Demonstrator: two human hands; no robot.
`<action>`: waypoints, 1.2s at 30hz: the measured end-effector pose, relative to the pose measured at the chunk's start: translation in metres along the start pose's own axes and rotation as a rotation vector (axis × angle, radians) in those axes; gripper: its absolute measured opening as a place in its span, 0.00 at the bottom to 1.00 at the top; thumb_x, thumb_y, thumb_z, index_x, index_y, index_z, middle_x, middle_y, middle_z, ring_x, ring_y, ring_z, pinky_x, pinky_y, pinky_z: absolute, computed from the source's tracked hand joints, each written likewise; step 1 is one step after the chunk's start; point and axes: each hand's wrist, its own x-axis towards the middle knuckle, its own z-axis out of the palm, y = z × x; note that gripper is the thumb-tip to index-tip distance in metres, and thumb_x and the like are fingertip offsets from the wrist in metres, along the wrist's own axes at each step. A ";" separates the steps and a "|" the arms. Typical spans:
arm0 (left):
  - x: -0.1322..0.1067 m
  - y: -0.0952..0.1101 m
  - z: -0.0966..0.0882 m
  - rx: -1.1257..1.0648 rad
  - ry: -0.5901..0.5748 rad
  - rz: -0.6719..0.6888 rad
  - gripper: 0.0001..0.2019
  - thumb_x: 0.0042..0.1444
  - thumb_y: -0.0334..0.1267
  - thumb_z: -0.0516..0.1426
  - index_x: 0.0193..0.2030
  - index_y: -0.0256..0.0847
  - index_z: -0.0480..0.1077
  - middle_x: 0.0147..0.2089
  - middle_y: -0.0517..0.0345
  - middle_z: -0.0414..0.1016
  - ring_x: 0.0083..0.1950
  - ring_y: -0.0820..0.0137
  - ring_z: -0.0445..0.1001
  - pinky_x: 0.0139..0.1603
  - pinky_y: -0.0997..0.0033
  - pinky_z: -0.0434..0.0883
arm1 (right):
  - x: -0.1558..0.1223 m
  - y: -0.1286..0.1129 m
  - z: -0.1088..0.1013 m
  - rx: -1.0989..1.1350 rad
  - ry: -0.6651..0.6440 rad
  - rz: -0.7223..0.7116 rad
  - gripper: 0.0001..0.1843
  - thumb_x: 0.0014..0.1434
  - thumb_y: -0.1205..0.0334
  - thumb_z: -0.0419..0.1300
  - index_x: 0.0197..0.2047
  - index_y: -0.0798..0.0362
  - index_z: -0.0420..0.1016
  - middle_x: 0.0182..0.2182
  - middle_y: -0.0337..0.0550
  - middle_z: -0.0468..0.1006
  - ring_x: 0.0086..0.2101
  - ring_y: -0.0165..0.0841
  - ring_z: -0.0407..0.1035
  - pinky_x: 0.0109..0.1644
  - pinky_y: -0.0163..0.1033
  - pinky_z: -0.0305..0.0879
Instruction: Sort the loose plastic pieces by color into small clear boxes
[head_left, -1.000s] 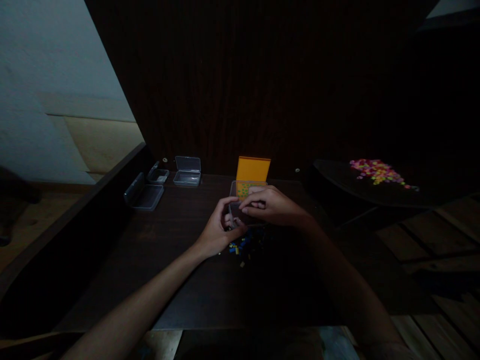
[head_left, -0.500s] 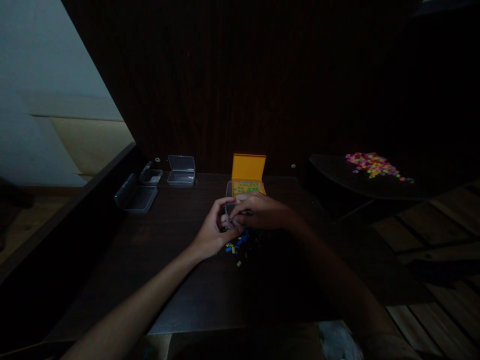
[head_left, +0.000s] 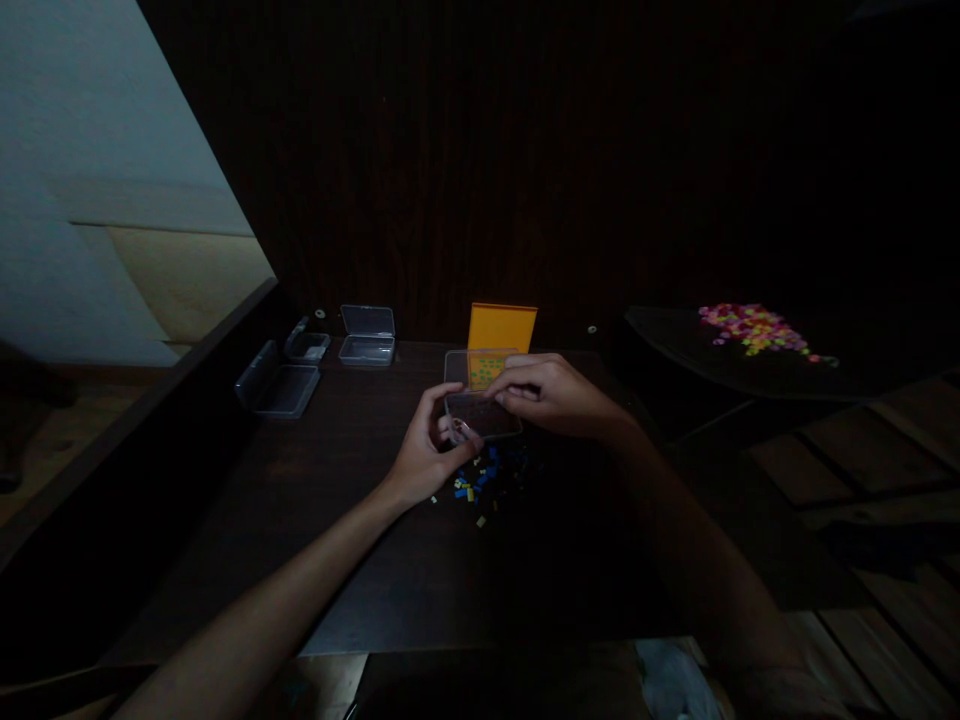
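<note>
A small clear plastic box (head_left: pixel 480 414) with its lid raised sits in the middle of a dark wooden table (head_left: pixel 360 560). My left hand (head_left: pixel 424 456) curls its fingers around the box's left front corner. My right hand (head_left: pixel 553 396) pinches the box's right side and lid edge. Just in front of the box lies a scatter of tiny blue and yellow pieces (head_left: pixel 480 485). Behind it stands an open orange box (head_left: pixel 501 334) with green and yellow pieces inside, partly seen through the clear lid.
Three open clear boxes lie at the table's back left (head_left: pixel 279 390), (head_left: pixel 367 335), (head_left: pixel 307 345). A heap of pink and yellow pieces (head_left: pixel 754 329) rests on a dark surface at the right. A dark panel rises behind the table.
The clear box's lid has swung up and open between my hands. My right hand has shifted right to the box's side. The camera view shifted slightly.
</note>
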 end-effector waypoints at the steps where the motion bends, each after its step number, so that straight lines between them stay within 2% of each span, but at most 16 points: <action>1: 0.001 -0.001 -0.001 0.007 0.009 0.011 0.32 0.46 0.33 0.66 0.56 0.45 0.57 0.46 0.57 0.71 0.34 0.77 0.72 0.38 0.74 0.70 | -0.001 0.001 -0.001 0.008 0.029 0.003 0.11 0.59 0.68 0.56 0.39 0.57 0.80 0.26 0.39 0.72 0.26 0.26 0.61 0.31 0.31 0.55; 4: 0.005 -0.005 -0.006 0.032 0.034 0.043 0.32 0.44 0.33 0.66 0.55 0.46 0.58 0.56 0.53 0.66 0.34 0.78 0.72 0.38 0.74 0.71 | -0.005 0.003 -0.006 0.053 0.091 0.029 0.11 0.59 0.66 0.56 0.39 0.57 0.80 0.25 0.39 0.73 0.24 0.25 0.61 0.30 0.32 0.55; 8: 0.009 -0.011 -0.013 0.065 0.074 0.070 0.31 0.43 0.33 0.65 0.55 0.47 0.60 0.59 0.52 0.65 0.34 0.78 0.71 0.38 0.72 0.72 | -0.013 0.007 -0.007 0.145 0.149 0.135 0.12 0.58 0.62 0.57 0.37 0.57 0.81 0.24 0.39 0.74 0.23 0.26 0.61 0.27 0.32 0.53; 11: 0.012 -0.015 -0.017 0.072 0.109 0.104 0.31 0.43 0.32 0.65 0.54 0.46 0.61 0.58 0.53 0.66 0.34 0.78 0.71 0.39 0.72 0.72 | -0.022 0.015 0.003 0.209 0.169 0.218 0.12 0.56 0.60 0.58 0.36 0.57 0.81 0.22 0.38 0.72 0.22 0.26 0.59 0.26 0.32 0.52; 16: 0.014 -0.018 -0.021 0.095 0.168 0.139 0.30 0.42 0.32 0.65 0.54 0.45 0.62 0.57 0.52 0.66 0.34 0.78 0.70 0.39 0.71 0.73 | -0.041 0.030 0.030 0.241 0.238 0.361 0.13 0.54 0.57 0.59 0.34 0.58 0.81 0.19 0.36 0.67 0.20 0.25 0.55 0.24 0.31 0.49; 19: 0.015 -0.019 -0.023 0.115 0.186 0.156 0.30 0.43 0.33 0.65 0.54 0.45 0.62 0.58 0.52 0.66 0.34 0.77 0.70 0.38 0.71 0.73 | -0.047 0.029 0.044 0.238 0.211 0.349 0.12 0.54 0.58 0.59 0.32 0.57 0.80 0.19 0.36 0.68 0.20 0.25 0.56 0.23 0.31 0.51; 23: 0.017 -0.022 -0.025 0.137 0.173 0.170 0.30 0.44 0.35 0.65 0.54 0.45 0.62 0.58 0.51 0.66 0.36 0.76 0.72 0.39 0.71 0.73 | -0.039 0.019 0.051 0.202 0.208 0.216 0.10 0.56 0.60 0.59 0.35 0.56 0.80 0.24 0.38 0.71 0.24 0.26 0.61 0.27 0.32 0.57; 26: 0.019 -0.026 -0.027 0.141 0.150 0.187 0.30 0.43 0.36 0.66 0.54 0.44 0.61 0.57 0.51 0.67 0.42 0.70 0.74 0.44 0.68 0.73 | -0.023 0.014 0.050 0.147 0.156 0.130 0.11 0.58 0.58 0.59 0.41 0.54 0.79 0.29 0.41 0.71 0.29 0.29 0.64 0.31 0.34 0.61; 29: 0.022 -0.029 -0.028 0.127 0.127 0.189 0.31 0.43 0.36 0.66 0.55 0.44 0.60 0.56 0.50 0.68 0.46 0.66 0.75 0.47 0.65 0.73 | -0.006 0.012 0.046 0.057 0.016 0.061 0.15 0.58 0.56 0.60 0.46 0.52 0.78 0.35 0.42 0.72 0.33 0.30 0.66 0.36 0.36 0.62; 32: 0.023 -0.031 -0.030 0.140 0.119 0.194 0.31 0.44 0.36 0.65 0.55 0.44 0.60 0.56 0.50 0.67 0.45 0.67 0.75 0.45 0.65 0.74 | 0.007 0.010 0.043 -0.016 -0.114 0.051 0.19 0.56 0.51 0.63 0.48 0.51 0.77 0.36 0.43 0.71 0.35 0.32 0.66 0.38 0.37 0.61; 36: 0.024 -0.031 -0.030 0.133 0.117 0.192 0.30 0.44 0.35 0.65 0.54 0.43 0.60 0.54 0.50 0.68 0.45 0.67 0.75 0.43 0.68 0.74 | 0.017 0.010 0.044 -0.045 -0.209 0.077 0.21 0.54 0.46 0.64 0.46 0.49 0.77 0.37 0.42 0.71 0.36 0.33 0.66 0.39 0.37 0.60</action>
